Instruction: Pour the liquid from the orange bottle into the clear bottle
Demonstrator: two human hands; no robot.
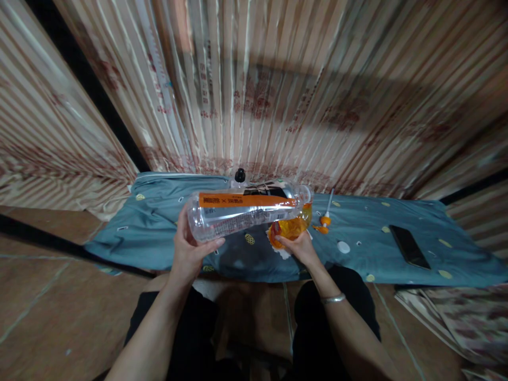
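My left hand (190,243) is wrapped round the base of a large clear plastic bottle (246,206) with an orange and silver label. The bottle lies tilted nearly sideways, its open mouth at the right. Beneath that mouth my right hand (297,246) grips a smaller bottle (291,227) of orange-yellow liquid. The smaller bottle's top is partly hidden behind the large one, and I cannot tell whether the two mouths touch. White paper (283,254) shows under the smaller bottle. To the right lies an orange pump top (324,221) with a clear tube.
A blue patterned cloth (222,264) covers the low table. Behind the large bottle stands a container with a black cap (240,175). A white round cap (343,247) and a dark phone (409,246) lie at the right. A pleated curtain (270,106) hangs behind.
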